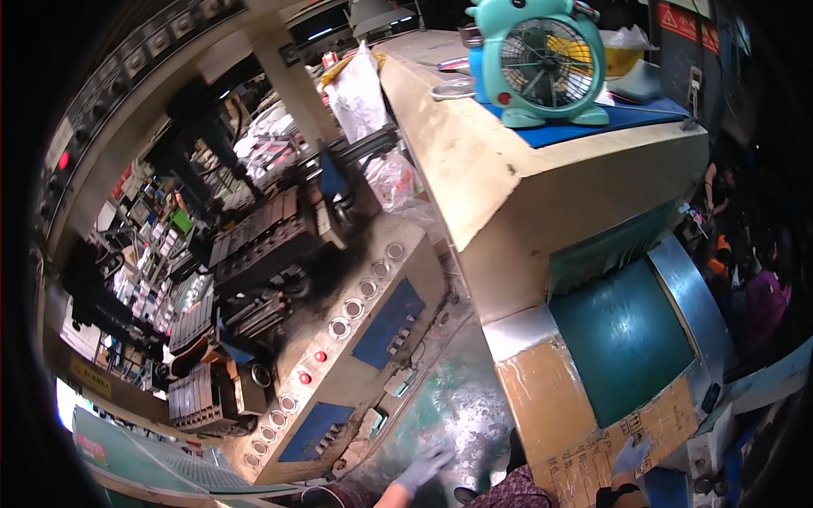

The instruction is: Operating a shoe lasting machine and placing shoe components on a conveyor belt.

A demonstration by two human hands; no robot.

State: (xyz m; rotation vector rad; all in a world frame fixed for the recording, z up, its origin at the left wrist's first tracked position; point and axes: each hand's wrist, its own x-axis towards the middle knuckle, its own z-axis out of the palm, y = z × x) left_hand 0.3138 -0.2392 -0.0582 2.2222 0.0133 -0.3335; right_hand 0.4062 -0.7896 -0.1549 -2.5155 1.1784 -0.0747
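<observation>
My left hand [426,468], in a pale grey glove, hangs over the floor with its fingers stretched out and nothing in it. My right hand [630,456], gloved alike, is over the flattened cardboard [546,398]; its fingers look spread and hold nothing I can see. Whether it touches the cardboard I cannot tell. The cardboard lies below the mouth of a beige machine [584,207], where a dark green conveyor belt [627,339] slopes out between metal side plates. Clear tape and printing show on the cardboard.
A turquoise animal-shaped fan [549,63] stands on a blue sheet on top of the machine. To the left is a large press [262,245] with a panel of round gauges and red buttons [320,356]. Green painted floor [457,406] runs between. People are at far right.
</observation>
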